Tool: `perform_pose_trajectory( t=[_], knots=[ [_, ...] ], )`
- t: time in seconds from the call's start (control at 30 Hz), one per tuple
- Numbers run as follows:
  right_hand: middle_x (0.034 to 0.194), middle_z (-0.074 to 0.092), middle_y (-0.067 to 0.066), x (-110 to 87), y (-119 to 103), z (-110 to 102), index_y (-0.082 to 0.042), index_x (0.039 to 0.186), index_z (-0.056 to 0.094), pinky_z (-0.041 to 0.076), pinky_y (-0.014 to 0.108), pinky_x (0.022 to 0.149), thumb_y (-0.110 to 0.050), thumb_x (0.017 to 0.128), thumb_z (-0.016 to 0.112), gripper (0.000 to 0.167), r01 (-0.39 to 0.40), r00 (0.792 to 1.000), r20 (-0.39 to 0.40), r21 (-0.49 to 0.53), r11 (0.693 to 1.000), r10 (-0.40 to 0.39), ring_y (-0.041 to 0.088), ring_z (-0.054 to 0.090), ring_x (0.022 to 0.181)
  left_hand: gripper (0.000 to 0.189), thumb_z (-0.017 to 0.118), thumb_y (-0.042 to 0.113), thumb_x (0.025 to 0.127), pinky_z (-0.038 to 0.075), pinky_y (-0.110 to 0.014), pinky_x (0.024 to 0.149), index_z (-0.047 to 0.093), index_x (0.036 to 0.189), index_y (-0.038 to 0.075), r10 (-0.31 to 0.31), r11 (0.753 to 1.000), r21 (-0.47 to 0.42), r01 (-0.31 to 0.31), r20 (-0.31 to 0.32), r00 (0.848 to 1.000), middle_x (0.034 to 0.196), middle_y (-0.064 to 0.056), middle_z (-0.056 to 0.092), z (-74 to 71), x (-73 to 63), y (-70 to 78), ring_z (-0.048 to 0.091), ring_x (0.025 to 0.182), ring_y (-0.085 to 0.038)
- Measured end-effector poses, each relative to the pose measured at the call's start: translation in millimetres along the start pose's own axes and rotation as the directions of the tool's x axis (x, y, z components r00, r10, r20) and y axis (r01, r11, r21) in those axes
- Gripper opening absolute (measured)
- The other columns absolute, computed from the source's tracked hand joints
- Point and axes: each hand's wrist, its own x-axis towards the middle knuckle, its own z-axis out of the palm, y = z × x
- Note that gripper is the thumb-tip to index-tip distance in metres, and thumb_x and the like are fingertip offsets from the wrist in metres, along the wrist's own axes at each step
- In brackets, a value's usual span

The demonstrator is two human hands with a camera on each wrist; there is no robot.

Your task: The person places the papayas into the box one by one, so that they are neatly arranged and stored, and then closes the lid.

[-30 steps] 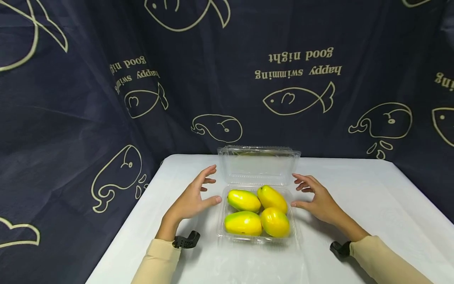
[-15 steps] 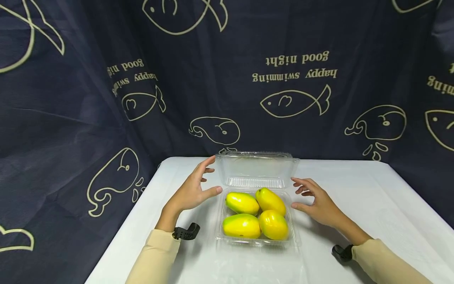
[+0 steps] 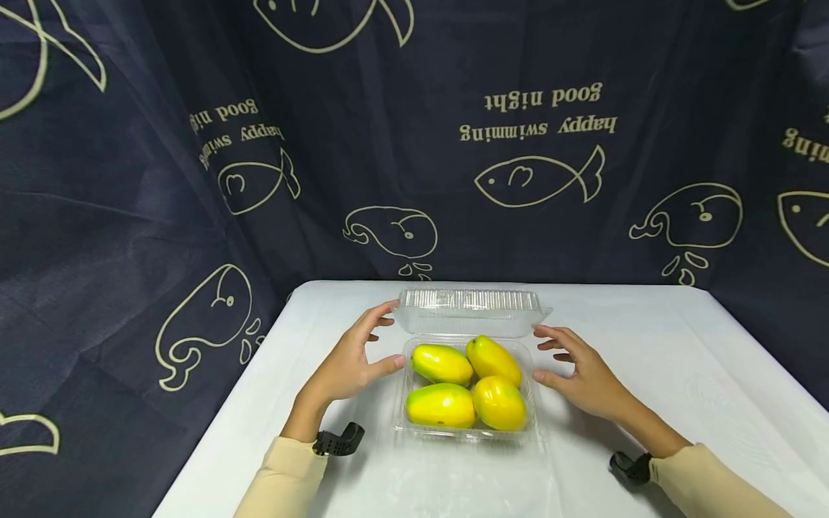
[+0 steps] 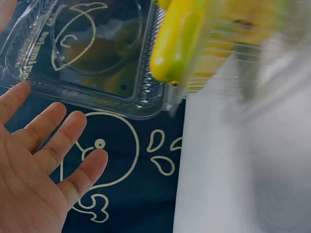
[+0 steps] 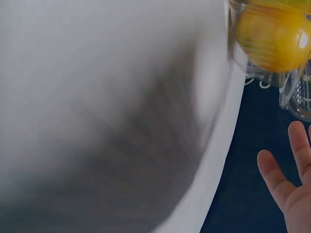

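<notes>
A clear plastic clamshell box holds several yellow-green mangoes. Its hinged lid stands raised at the far side, and its ribbed edge shows on top. My left hand is spread beside the box, index fingertip right at the lid's left corner. On the other side my right hand is half-open, fingers pointing toward the lid's right corner and thumb close to the box rim. The left wrist view has the left hand just below the lid; the right wrist view catches the right hand under a mango.
The box stands on a white-covered table, with more white surface to both sides. Behind and to the left hangs a dark blue curtain with fish and whale drawings. A black wrist mount sits on each arm.
The lid has tilted toward the mangoes; its rim now lies lower in the head view and more of its ribbed edge shows. Both hands stay nearly in place. The mangoes have not moved.
</notes>
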Motion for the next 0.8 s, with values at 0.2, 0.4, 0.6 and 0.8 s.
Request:
perform_pose_trajectory(
  t=[0.2, 0.4, 0.6, 0.8],
  knots=[
    [0.136, 0.057, 0.001, -4.8, -8.5, 2.6, -0.013, 0.145, 0.049, 0.054, 0.032, 0.09, -0.015, 0.085, 0.081, 0.069, -0.018, 1.0, -0.005, -0.029, 0.999, 0.018, 0.021, 0.062, 0.113, 0.082, 0.078, 0.029, 0.087, 0.045, -0.057, 0.102, 0.033, 0.155, 0.029, 0.0, 1.0, -0.002, 0.0, 0.022, 1.0, 0.157, 0.007, 0.04, 5.2, -14.2, -1.0, 0.049, 0.137, -0.024],
    [0.144, 0.053, 0.003, -11.0, -16.5, 1.7, -0.015, 0.149, 0.044, 0.052, 0.038, 0.093, -0.018, 0.092, 0.072, 0.063, -0.033, 0.999, 0.01, -0.055, 0.998, 0.034, 0.022, 0.06, 0.119, 0.08, 0.076, 0.031, 0.088, 0.047, -0.052, 0.101, 0.033, 0.155, 0.027, 0.014, 1.0, 0.005, -0.014, 0.029, 0.999, 0.157, 0.006, 0.042, 10.1, -26.3, -3.7, 0.051, 0.135, -0.022],
    [0.149, 0.05, 0.005, -25.2, -28.3, 0.4, -0.021, 0.155, 0.036, 0.053, 0.041, 0.09, -0.038, 0.11, 0.034, 0.048, -0.062, 0.998, 0.003, -0.06, 0.996, 0.063, 0.029, 0.06, 0.119, 0.077, 0.076, 0.03, 0.088, 0.047, -0.053, 0.101, 0.036, 0.153, 0.026, 0.018, 1.0, 0.008, -0.018, 0.036, 0.999, 0.153, 0.001, 0.047, 13.3, -36.9, -3.5, 0.051, 0.133, -0.019],
    [0.146, 0.052, 0.008, -34.7, -47.4, 0.3, -0.02, 0.155, 0.036, 0.05, 0.048, 0.092, -0.029, 0.111, 0.022, 0.047, -0.125, 0.992, -0.025, -0.046, 0.991, 0.124, 0.02, 0.058, 0.118, 0.078, 0.075, 0.026, 0.088, 0.048, -0.05, 0.099, 0.034, 0.154, 0.027, 0.031, 0.999, 0.03, -0.033, 0.06, 0.998, 0.156, 0.005, 0.044, 13.1, -45.3, -1.6, 0.051, 0.134, -0.02]
  ],
)
